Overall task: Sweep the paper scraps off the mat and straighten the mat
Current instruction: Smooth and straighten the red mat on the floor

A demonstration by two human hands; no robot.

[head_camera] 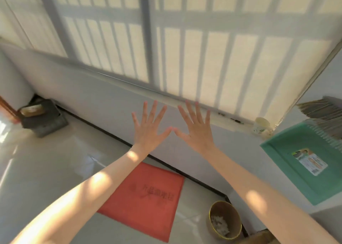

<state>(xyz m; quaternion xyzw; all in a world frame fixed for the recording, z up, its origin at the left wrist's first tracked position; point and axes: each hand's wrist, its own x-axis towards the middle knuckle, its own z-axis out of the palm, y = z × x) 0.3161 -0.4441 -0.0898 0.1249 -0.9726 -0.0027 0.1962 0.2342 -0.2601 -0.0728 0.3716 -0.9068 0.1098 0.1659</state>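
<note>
Two spread hands above one red mat

Near, one flat red rectangular mat [146, 199] lies on the glossy pale tiled floor [46, 162], its dark print blurred. One round brown bin [225, 220] to its right holds white paper scraps [220, 224]. Farther, the left hand [150, 127] and right hand [196, 128] are raised, fingers wide, holding nothing, thumbs almost meeting. One green dustpan [288, 171] is cut off at right.

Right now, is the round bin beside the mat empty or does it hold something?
Not empty. The round bin stands upright on the floor right of the red mat, with pale scraps lying in its bottom.
</note>
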